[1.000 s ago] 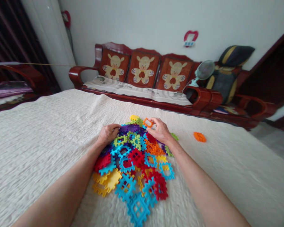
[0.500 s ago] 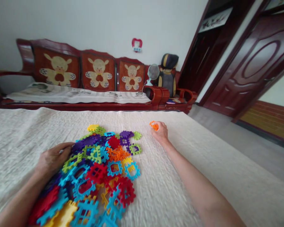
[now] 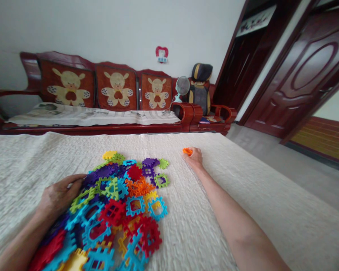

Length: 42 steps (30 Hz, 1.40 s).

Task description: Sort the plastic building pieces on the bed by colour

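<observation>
A heap of toothed plastic interlocking blocks (image 3: 113, 212) in red, blue, purple, green, yellow and orange lies on the pale cloth. My left hand (image 3: 59, 192) is at the heap's left edge, thumb and forefinger closed together beside a purple block (image 3: 101, 173); what the fingertips grip, if anything, is hidden. To the right of the heap, my right hand (image 3: 194, 157) pinches a small orange interlocking block (image 3: 187, 151) just over the cloth. Nearest to it in the heap are a green block (image 3: 163, 163) and a green frame-shaped block (image 3: 160, 181).
The textured cloth (image 3: 243, 180) covers a wide surface. Beyond its far edge stands a wooden sofa (image 3: 107, 130) with bear-patterned cushions (image 3: 117, 86). A small fan (image 3: 182, 86) and an armchair (image 3: 224, 113) are farther right, near a dark red door (image 3: 305, 71).
My right hand has shifted slightly right with the orange block, which now shows at a different angle. My left hand stays by the heap. The view has moved a little.
</observation>
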Available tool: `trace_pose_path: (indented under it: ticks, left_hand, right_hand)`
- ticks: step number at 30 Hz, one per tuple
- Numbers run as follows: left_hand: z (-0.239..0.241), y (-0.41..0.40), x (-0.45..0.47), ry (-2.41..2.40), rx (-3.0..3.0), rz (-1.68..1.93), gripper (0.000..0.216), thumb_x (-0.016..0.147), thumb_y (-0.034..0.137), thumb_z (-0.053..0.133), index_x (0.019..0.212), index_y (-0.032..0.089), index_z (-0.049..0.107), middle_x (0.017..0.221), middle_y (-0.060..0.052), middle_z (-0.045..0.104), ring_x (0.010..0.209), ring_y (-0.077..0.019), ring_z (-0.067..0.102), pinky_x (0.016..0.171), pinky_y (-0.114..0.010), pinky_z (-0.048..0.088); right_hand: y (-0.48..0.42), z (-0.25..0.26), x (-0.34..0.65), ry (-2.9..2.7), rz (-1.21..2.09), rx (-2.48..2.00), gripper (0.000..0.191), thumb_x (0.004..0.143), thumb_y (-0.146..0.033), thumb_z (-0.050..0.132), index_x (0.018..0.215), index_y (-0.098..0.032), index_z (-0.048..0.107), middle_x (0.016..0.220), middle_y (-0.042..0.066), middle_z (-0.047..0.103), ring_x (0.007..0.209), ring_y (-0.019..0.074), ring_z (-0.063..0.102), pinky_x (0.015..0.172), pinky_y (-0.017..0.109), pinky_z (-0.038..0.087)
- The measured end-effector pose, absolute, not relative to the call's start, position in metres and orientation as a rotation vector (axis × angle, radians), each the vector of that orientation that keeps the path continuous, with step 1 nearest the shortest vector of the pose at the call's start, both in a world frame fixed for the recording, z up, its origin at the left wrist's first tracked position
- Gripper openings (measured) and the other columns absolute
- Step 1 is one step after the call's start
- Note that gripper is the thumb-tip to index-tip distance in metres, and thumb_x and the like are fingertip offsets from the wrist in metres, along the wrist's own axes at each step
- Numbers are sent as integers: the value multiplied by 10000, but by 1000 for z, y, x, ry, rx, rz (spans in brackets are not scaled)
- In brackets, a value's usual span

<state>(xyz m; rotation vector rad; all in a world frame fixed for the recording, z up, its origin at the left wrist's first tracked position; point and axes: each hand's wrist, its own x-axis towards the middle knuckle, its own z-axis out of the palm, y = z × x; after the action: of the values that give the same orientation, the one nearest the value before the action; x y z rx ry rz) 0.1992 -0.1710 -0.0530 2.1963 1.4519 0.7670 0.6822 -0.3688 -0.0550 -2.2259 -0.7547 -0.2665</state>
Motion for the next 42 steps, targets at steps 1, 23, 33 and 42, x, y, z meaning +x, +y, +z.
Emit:
trace_pose_path:
  ticks: [1, 23, 33, 42]
  left_hand:
    - [-53, -171, 199, 1453, 2195, 770, 212, 778, 519, 515, 875, 489, 700, 731, 220, 735, 793, -171, 714, 773, -268, 521]
    - [-67, -157, 197, 1475, 2309, 750, 387, 827, 499, 463, 1015, 324, 752, 881, 61, 791, 844, -206, 740, 791, -282, 545]
    - [-51, -178, 212, 1295, 2270, 880, 375, 848, 351, 469, 1013, 229, 783, 953, -9, 799, 839, -182, 738, 854, -271, 582]
    - [-66, -167, 210, 1063, 2329, 901, 370, 819, 144, 502, 1015, 244, 799, 1013, 1, 791, 924, -161, 729, 939, -285, 570]
  right_hand:
    - [-369, -54, 682, -759, -255, -2251, 403, 744, -367, 675, 1114, -205, 684, 1158, 116, 622, 1070, 276, 612, 997, 419, 486]
    - [-370, -42, 675, -715, -215, -2461, 462, 745, -398, 702, 1156, -202, 620, 1092, 103, 613, 995, 240, 580, 883, 330, 466]
    - [-369, -63, 691, -840, -419, -2290, 637, 772, -536, 617, 1270, -146, 551, 1264, 183, 550, 1196, 323, 517, 1024, 444, 421]
    - [-369, -62, 679, -1397, -820, -2035, 410, 855, -371, 496, 1186, -148, 590, 1292, 188, 589, 1211, 321, 535, 1033, 471, 403]
